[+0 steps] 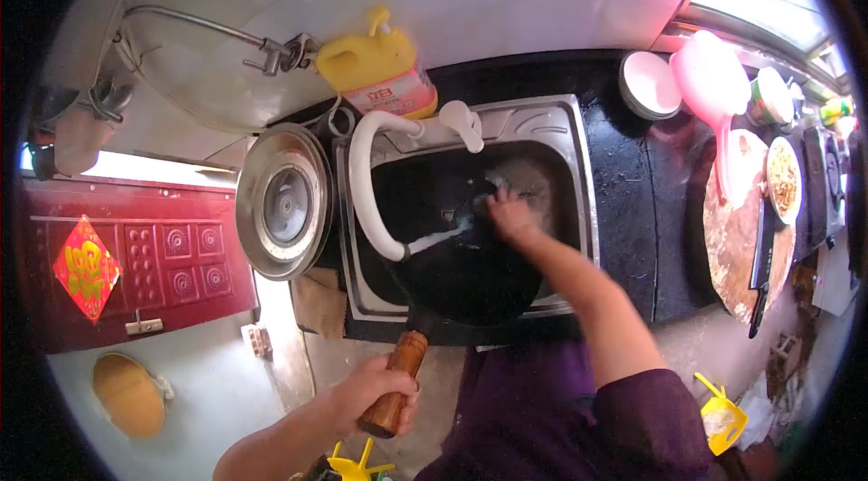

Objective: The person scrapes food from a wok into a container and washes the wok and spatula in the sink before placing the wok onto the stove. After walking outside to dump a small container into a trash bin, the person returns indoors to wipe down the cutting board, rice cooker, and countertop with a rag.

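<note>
A black wok [470, 287] rests tilted in the steel sink [586, 201], its wooden handle [409, 354] pointing toward me. My left hand [384, 391] is wrapped around that handle. Inside the wok is my right hand [512, 215], fingers bent down against the dark inner surface; whatever lies under them is too dark to make out. Water [437, 238] runs from the white curved faucet [363, 183] into the wok, close to my right fingertips.
Left of the sink lean stacked metal basins [285, 201]. A yellow detergent jug [375, 65] stands behind it. On the right are bowls [653, 83], a pink ladle [712, 74], and a round cutting board [734, 246] with a cleaver [764, 255] and a plate of food [784, 178].
</note>
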The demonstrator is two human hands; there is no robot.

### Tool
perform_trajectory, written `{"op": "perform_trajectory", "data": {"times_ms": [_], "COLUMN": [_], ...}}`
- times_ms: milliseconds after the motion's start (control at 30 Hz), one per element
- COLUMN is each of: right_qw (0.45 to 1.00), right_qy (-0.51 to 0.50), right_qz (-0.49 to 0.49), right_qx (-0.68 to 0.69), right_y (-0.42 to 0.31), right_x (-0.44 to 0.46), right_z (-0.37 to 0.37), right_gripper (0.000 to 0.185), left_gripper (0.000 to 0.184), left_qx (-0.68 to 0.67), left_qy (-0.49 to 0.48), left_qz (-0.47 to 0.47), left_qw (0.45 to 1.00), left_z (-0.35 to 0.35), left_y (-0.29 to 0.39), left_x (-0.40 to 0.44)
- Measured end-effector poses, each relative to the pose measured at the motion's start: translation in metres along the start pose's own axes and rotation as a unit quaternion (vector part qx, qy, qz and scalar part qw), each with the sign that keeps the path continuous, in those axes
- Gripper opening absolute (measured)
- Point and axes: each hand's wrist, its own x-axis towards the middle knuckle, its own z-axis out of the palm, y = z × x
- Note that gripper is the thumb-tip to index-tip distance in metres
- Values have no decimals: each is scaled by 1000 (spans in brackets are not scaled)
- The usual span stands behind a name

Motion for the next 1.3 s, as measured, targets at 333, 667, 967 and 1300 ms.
{"op": "perform_trajectory", "data": {"times_ms": [333, 667, 967, 1300], "right_qw": [989, 956, 816, 938], "right_qy": [-107, 93, 75, -250], "right_qz": [-95, 47, -71, -203], "right_qx": [40, 273, 569, -130], "right_y": [-11, -127, -169, 14], "right_x": [-33, 47, 21, -80], "right_z": [-1, 35, -42, -66], "right_gripper": [51, 54, 67, 56], "left_gripper": [19, 22, 24, 22], "left_qx": [-13, -10, -27, -3], "left_qy": [-10, -32, -33, -31], "left_qz": [-11, -18, -14, -6], "left_qw": [1000, 999, 999, 999], "left_z": [-11, -13, -10, -15], "left_y": [-1, 1, 4, 1], "left_x": [0, 2, 0, 0]}}
